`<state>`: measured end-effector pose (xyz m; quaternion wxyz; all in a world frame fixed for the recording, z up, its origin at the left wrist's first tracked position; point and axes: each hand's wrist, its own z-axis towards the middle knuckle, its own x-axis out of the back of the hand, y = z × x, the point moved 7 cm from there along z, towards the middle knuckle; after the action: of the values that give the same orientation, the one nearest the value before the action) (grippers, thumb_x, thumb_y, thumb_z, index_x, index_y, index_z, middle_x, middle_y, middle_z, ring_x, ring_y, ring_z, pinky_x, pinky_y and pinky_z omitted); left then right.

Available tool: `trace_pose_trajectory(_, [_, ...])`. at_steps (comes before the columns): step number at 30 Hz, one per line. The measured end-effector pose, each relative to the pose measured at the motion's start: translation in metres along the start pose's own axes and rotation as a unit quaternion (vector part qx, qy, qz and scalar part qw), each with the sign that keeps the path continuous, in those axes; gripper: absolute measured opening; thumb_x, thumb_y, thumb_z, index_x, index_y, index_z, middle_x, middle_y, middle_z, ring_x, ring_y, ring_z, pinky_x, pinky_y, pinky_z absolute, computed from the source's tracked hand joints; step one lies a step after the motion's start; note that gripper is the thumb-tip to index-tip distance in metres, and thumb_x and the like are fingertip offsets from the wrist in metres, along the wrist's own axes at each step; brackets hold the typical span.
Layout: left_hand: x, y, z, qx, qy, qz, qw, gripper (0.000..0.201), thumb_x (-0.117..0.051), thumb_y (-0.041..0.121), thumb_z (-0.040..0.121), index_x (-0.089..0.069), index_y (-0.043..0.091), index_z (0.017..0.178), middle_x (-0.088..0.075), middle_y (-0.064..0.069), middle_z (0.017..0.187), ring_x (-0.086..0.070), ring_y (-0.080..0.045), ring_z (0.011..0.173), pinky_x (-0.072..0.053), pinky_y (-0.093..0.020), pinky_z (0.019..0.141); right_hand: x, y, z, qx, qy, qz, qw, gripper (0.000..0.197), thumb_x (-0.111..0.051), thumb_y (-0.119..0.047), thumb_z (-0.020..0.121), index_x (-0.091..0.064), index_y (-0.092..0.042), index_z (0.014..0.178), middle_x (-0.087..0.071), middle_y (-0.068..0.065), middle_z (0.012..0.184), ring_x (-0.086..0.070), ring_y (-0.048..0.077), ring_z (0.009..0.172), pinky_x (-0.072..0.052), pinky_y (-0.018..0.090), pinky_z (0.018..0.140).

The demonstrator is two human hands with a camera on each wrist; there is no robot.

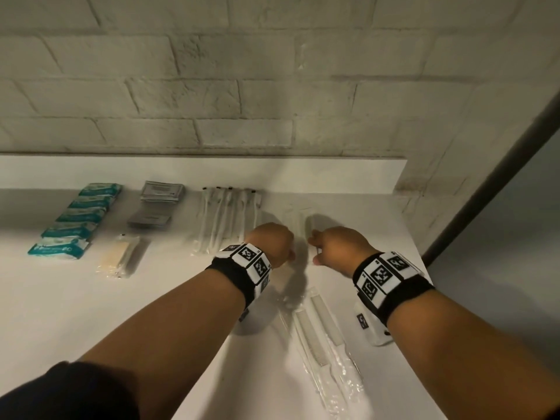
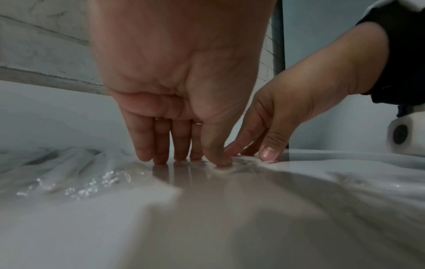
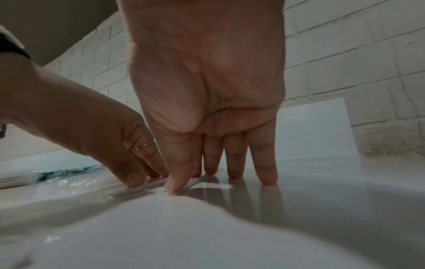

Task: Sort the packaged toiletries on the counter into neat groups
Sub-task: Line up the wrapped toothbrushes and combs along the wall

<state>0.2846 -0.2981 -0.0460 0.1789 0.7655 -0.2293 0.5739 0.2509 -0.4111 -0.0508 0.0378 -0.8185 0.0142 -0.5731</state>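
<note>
Between my hands a white comb in a clear wrapper (image 1: 306, 224) lies flat on the white counter (image 1: 91, 313), beside the row of wrapped toothbrushes (image 1: 224, 216). My left hand (image 1: 272, 242) stands on straight fingers at its left side, with the thumb on the wrapper's (image 2: 243, 162) edge. My right hand (image 1: 330, 247) does the same from the right, fingertips (image 3: 266, 179) down on the counter and thumb on the wrapper (image 3: 147, 185). Neither hand curls round anything. Two more wrapped combs (image 1: 324, 334) lie nearer me, between my forearms.
Teal packets (image 1: 78, 219) form a diagonal row at the left, with stacked grey sachets (image 1: 157, 207) beside them and a beige wrapped item (image 1: 119, 256) in front. A brick wall (image 1: 272, 86) backs the counter. The counter's right edge (image 1: 421, 256) runs just past my right wrist.
</note>
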Motion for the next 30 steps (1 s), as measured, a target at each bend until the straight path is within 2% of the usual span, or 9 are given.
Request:
trace_pose_trajectory(4, [0.003, 0.001, -0.002, -0.003, -0.007, 0.001, 1.000, 0.038, -0.056, 0.035, 0.091, -0.061, 0.012, 0.121, -0.061, -0.010, 0.124, -0.055, -0.029, 0.115, -0.046, -0.036, 0.093, 0.009, -0.004, -0.014, -0.001, -0.007, 0.024, 1.000, 0.059, -0.060, -0.038, 0.090, -0.041, -0.026, 0.145, -0.044, 0.000, 0.149, -0.044, 0.023, 0.133, -0.036, 0.030, 0.106])
trace_pose_trajectory(6, [0.004, 0.002, -0.005, -0.001, -0.009, 0.000, 1.000, 0.041, -0.057, 0.037, 0.090, -0.060, 0.013, 0.124, -0.061, -0.010, 0.126, -0.055, -0.029, 0.116, -0.046, -0.037, 0.096, 0.023, -0.008, -0.031, -0.001, 0.029, 0.099, 0.995, 0.060, -0.062, -0.035, 0.090, -0.042, -0.020, 0.144, -0.044, 0.004, 0.148, -0.045, 0.024, 0.132, -0.036, 0.030, 0.106])
trace_pose_trajectory(9, [0.005, 0.002, -0.005, -0.003, -0.012, 0.001, 1.000, 0.039, -0.059, 0.037, 0.089, -0.062, 0.014, 0.121, -0.063, -0.009, 0.123, -0.057, -0.028, 0.114, -0.047, -0.035, 0.092, 0.032, -0.018, -0.063, -0.017, 0.064, 0.175, 0.982, 0.058, -0.067, -0.043, 0.084, -0.051, -0.014, 0.133, -0.060, 0.006, 0.129, -0.059, 0.022, 0.110, -0.047, 0.031, 0.090])
trace_pose_trajectory(12, [0.004, 0.001, -0.004, 0.003, -0.027, 0.000, 1.000, 0.040, -0.057, 0.037, 0.090, -0.061, 0.014, 0.123, -0.061, -0.008, 0.126, -0.057, -0.027, 0.114, -0.048, -0.035, 0.093, 0.002, -0.044, -0.090, -0.018, -0.074, 0.119, 0.990, 0.086, -0.074, -0.055, 0.071, -0.038, -0.016, 0.138, -0.059, 0.000, 0.123, -0.059, 0.019, 0.102, -0.050, 0.031, 0.083])
trace_pose_trajectory(15, [0.002, 0.000, -0.002, 0.003, -0.037, 0.003, 0.999, 0.047, -0.053, 0.037, 0.092, -0.053, 0.015, 0.134, -0.052, -0.006, 0.140, -0.052, -0.026, 0.123, -0.044, -0.036, 0.101, -0.021, -0.062, -0.094, -0.029, -0.137, 0.045, 0.989, 0.099, -0.078, -0.040, 0.074, -0.017, -0.015, 0.148, -0.061, 0.006, 0.121, -0.062, 0.025, 0.104, -0.052, 0.035, 0.083])
trace_pose_trajectory(20, [-0.003, -0.001, -0.001, 0.016, -0.040, -0.008, 0.999, 0.052, -0.054, 0.039, 0.091, -0.048, 0.017, 0.138, -0.048, -0.004, 0.144, -0.048, -0.025, 0.127, -0.042, -0.038, 0.104, -0.026, -0.065, -0.089, -0.048, -0.144, 0.052, 0.987, 0.089, -0.075, -0.018, 0.078, -0.019, -0.011, 0.146, -0.064, 0.007, 0.108, -0.063, 0.024, 0.093, -0.050, 0.033, 0.072])
trace_pose_trajectory(25, [-0.003, -0.001, 0.001, 0.015, -0.036, -0.003, 0.999, 0.051, -0.054, 0.038, 0.092, -0.049, 0.015, 0.138, -0.049, -0.005, 0.143, -0.048, -0.025, 0.127, -0.043, -0.037, 0.104, -0.020, -0.066, -0.096, -0.029, -0.102, 0.033, 0.994, 0.065, -0.050, -0.006, 0.087, -0.022, -0.009, 0.146, -0.053, 0.003, 0.089, -0.054, 0.022, 0.080, -0.041, 0.028, 0.055])
trace_pose_trajectory(28, [-0.002, 0.001, 0.000, 0.009, -0.034, 0.004, 0.999, 0.050, -0.053, 0.038, 0.093, -0.050, 0.014, 0.136, -0.051, -0.007, 0.140, -0.049, -0.026, 0.126, -0.043, -0.037, 0.103, -0.008, -0.053, -0.094, -0.045, -0.089, 0.051, 0.994, 0.065, -0.049, -0.004, 0.087, -0.022, -0.011, 0.146, -0.061, 0.008, 0.113, -0.061, 0.026, 0.098, -0.047, 0.031, 0.069])
trace_pose_trajectory(30, [-0.001, 0.001, 0.000, 0.002, -0.024, 0.002, 1.000, 0.049, -0.052, 0.038, 0.093, -0.051, 0.014, 0.135, -0.052, -0.008, 0.139, -0.049, -0.026, 0.125, -0.043, -0.037, 0.103, 0.006, -0.035, -0.087, -0.063, -0.060, 0.103, 0.991, 0.057, -0.045, -0.002, 0.087, -0.031, -0.010, 0.142, -0.060, 0.011, 0.117, -0.062, 0.027, 0.099, -0.046, 0.029, 0.069])
